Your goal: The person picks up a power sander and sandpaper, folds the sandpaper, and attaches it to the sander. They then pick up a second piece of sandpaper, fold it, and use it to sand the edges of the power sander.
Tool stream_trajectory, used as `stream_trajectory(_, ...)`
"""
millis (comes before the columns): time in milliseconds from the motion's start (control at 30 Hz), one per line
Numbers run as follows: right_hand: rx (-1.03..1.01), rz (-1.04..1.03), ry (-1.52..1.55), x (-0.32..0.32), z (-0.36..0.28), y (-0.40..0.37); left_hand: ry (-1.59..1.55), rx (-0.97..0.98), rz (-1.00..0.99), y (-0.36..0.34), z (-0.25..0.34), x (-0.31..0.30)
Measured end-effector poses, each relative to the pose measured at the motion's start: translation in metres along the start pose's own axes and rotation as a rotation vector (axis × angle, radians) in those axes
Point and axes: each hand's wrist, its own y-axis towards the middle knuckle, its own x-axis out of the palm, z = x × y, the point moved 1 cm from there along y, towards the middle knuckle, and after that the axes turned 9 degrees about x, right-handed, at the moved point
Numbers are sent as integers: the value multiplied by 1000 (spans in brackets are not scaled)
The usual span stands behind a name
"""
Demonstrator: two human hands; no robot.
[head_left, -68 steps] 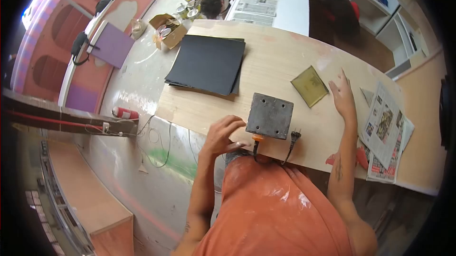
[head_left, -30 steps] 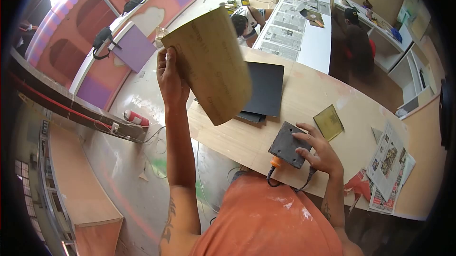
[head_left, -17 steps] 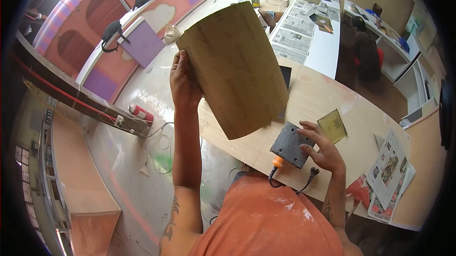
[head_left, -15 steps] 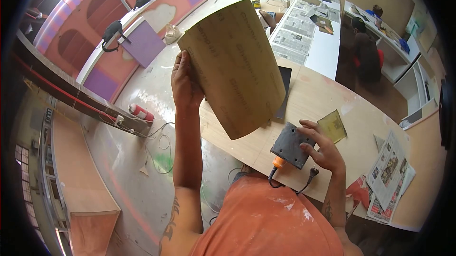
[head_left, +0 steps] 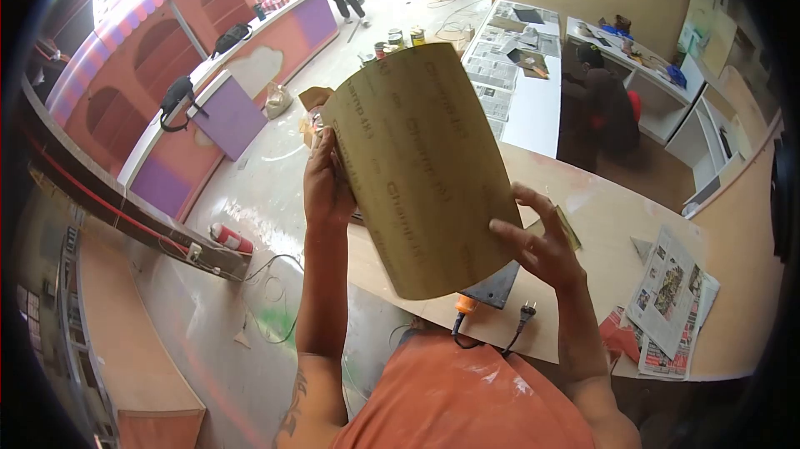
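Observation:
A curved sheet of sandpaper (head_left: 421,174), with its brown printed backing facing me, is held up over the table. My left hand (head_left: 327,186) grips its left edge, fingers closed. At the lower right edge, my right hand (head_left: 546,240) pinches the sheet, one digit on the printed face and the others by the edge. Partly hidden below the sheet, a dark flat-based power sander (head_left: 493,289) with an orange body part lies upturned on the table. Its cord ends in a black plug (head_left: 527,312) close to the table's front edge.
A plywood table (head_left: 600,199) bears a small yellowish piece (head_left: 569,228) and newspapers (head_left: 671,299) at right. Beyond is a newspaper-covered white table (head_left: 533,90), with a crouching person (head_left: 604,103) beside it. A fire extinguisher (head_left: 231,238) and a cable (head_left: 271,282) lie on the floor at left.
My right hand has left the sander and moved up to the sandpaper's right edge. The sheet has come lower and now covers part of the sander. The view has shifted.

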Motion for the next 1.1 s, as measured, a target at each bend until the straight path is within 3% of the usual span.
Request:
stream_trajectory(167, -118, -57, -282, -63, -25, 5, 45, -126, -28, -21, -2, 37)
stream_trajectory(233, -43, -280, -340, -80, -29, -5, 236, -216, -291, -33, -7, 47)
stream_trajectory(300, 87, -386, -237, -94, -33, -10, 287, -222, -262, -43, -25, 66)
stream_trajectory(367, 280, -188, 353, -98, -27, -16, 392, -215, -224, -55, -41, 76)
stream_trajectory(400, 462, -149, 502, -103, -18, -28, 338, -285, -322, -59, -49, 68)
stream_trajectory(433, 606, 17, 680, -102, -7, -42, 330, -309, -349, -67, -52, 78)
stream_trajectory(500, 705, 217, 975, -101, 12, -64, 469, -319, -699, -89, -57, 103)
stream_trajectory(600, 931, 193, 986, -112, -9, -81, 475, -486, -688, -123, -79, 103)
stream_trajectory(633, 951, 222, 978, -119, -15, -87, 424, -517, -516, -137, -95, 89)
stream_trajectory(700, 1074, 408, 781, -130, -24, -101, -36, -687, -414, -142, -115, 81)
stream_trajectory(733, 1030, 474, 522, -135, -29, -106, -43, -711, -423, -150, -123, 86)
stream_trajectory(800, 1010, 555, 362, -140, -37, -122, 109, -465, -471, -170, -136, 105)
stream_trajectory(867, 816, 671, 89, -143, -41, -132, 242, -407, -547, -180, -139, 126)
stream_trajectory(900, 830, 678, 79, -147, -44, -138, 380, -328, -617, -184, -141, 133)
stream_trajectory(967, 897, 715, -45, -154, -52, -150, 218, -369, -571, -186, -149, 142)
stream_trajectory(1033, 885, 703, -121, -160, -57, -161, 385, -525, -451, -187, -148, 149)
stream_trajectory(1100, 918, 708, 23, -163, -63, -168, 476, -483, -404, -193, -157, 157)
